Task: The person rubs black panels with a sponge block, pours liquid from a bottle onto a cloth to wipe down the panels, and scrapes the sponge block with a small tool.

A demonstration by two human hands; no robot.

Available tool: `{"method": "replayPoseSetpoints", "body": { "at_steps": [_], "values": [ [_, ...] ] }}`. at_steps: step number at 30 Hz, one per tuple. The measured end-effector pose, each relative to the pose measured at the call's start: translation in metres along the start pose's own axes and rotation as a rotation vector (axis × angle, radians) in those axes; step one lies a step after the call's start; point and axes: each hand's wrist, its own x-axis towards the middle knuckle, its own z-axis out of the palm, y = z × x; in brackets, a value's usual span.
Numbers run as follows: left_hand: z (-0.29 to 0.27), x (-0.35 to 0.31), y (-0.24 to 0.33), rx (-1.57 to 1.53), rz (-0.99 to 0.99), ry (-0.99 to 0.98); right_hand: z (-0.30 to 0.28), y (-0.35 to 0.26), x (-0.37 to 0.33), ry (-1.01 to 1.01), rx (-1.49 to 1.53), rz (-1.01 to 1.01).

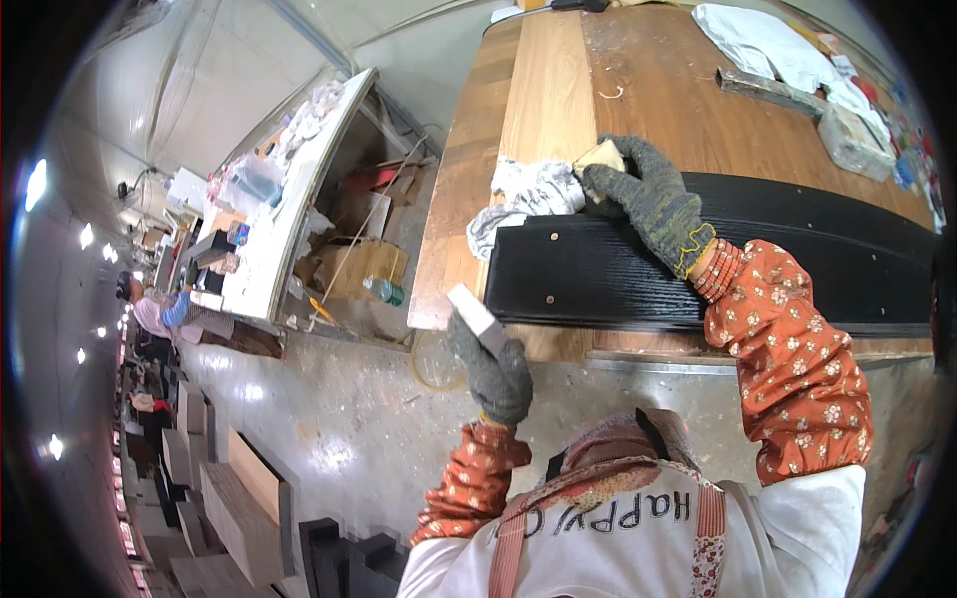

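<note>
My left hand [492,377], in a grey knitted glove, is closed around a white rectangular block [475,313] just off the table's near left corner. The gloved right hand [653,199] grips a small tan block, perhaps a sanding sponge [602,156], above the far edge of a black panel. This black wood-grained panel [598,284] lies flat along the table's near side, with small round holes or screw heads at its left end. A crumpled white cloth [533,189] rests against the panel's far left corner, beside my right fingertips.
The brown wooden table [688,110] carries a white cloth [768,50], a metal-looking bar [768,92] and a clear plastic-wrapped block [855,145] at the far right. Leftward stands a cluttered white workbench [289,199]. Boards [244,518] stack at lower left; a person [164,314] works beyond.
</note>
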Motion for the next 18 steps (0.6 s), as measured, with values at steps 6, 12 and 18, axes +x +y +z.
{"method": "replayPoseSetpoints", "body": {
  "at_steps": [6, 12, 18],
  "values": [
    [-0.015, 0.025, 0.001, -0.28, -0.164, -0.063, -0.003, -0.006, -0.005, -0.039, 0.082, 0.062],
    [-0.013, 0.014, -0.02, -0.268, -0.04, -0.152, 0.001, 0.001, 0.0, -0.022, 0.1, 0.046],
    [-0.028, 0.092, -0.01, -0.312, 0.135, -0.248, -0.006, -0.007, -0.001, -0.001, -0.044, 0.042]
  ]
}}
